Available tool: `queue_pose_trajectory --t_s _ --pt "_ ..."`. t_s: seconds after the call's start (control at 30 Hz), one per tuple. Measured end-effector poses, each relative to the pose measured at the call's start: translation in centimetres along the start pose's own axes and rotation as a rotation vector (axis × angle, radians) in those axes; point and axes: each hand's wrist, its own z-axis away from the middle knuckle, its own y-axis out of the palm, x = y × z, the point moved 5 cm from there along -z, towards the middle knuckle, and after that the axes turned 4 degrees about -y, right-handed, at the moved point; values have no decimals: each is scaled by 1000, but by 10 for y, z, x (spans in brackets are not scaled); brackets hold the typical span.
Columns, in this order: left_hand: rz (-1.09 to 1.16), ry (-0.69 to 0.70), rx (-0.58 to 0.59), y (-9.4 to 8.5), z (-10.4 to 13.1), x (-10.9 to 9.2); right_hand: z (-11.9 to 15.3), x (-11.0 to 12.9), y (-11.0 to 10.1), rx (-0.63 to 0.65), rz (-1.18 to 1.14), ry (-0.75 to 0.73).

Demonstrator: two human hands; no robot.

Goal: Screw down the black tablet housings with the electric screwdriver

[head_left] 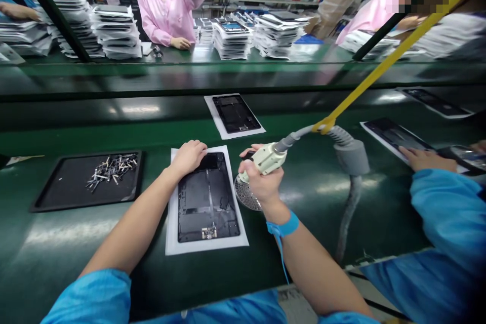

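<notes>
A black tablet housing (208, 202) lies on a white sheet (172, 238) in front of me. My left hand (190, 155) rests at its upper left corner, fingers stretched out and holding nothing. To the right of the housing, my right hand (266, 177) is wrapped around a pale green corded hand tool (270, 158). A round, perforated metal dish (246, 193) sits under that hand, partly hidden by it; I cannot tell whether the tool touches it. A blue wrist strap (284, 225) circles my right wrist.
A black tray (76, 182) holds many small parts (114, 169). Another tablet housing (237, 114) lies farther back. A yellow strap (379, 78) supports the tool's grey cable (343, 217). A co-worker's hand (433, 159) is at the right. Paper-wrapped stacks (116, 33) line the far bench.
</notes>
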Motion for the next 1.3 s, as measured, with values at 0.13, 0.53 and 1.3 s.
queue_pose_trajectory --t_s 0.13,0.53,1.3 --pt "-21 -5 -10 2 -1 1 1 -3 -1 17 -4 -7" --pt "-109 -130 -10 -5 0 0 2 -5 -2 0 -11 7" --pt "-40 -187 13 -6 -3 -4 73 38 46 350 -317 80"
